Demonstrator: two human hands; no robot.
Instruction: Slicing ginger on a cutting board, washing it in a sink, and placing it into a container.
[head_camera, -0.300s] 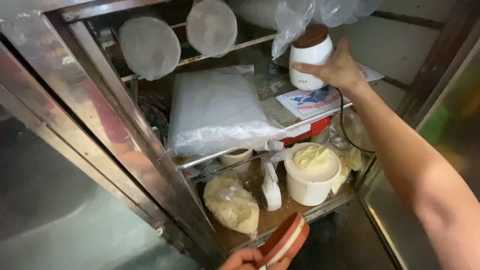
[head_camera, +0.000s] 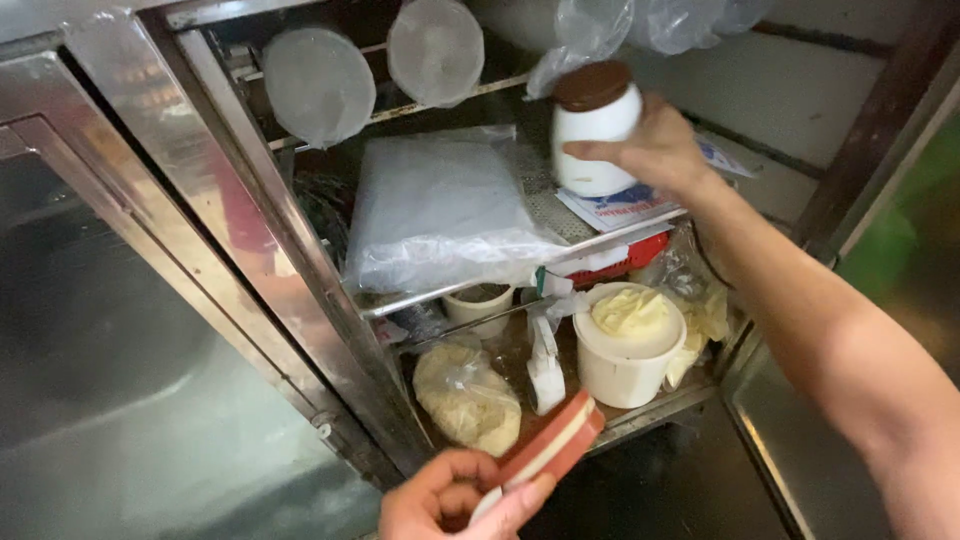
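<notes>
My right hand grips a white jar with a brown lid at the middle wire shelf of an open steel refrigerator, the jar standing on a flat printed packet. My left hand is low in front of the fridge and holds a flat round red and cream lid tilted on edge. Left of the jar lies a large clear plastic bag.
Two round containers in plastic sit on the top shelf. The bottom shelf holds a white tub of pale yellow spread, a bagged lump of dough, a small cup and a red pack. The steel door stands open at left.
The view has shifted slightly. My right hand and the jar sit a little lower, at the packet. My left hand with the lid has come up further into view.
</notes>
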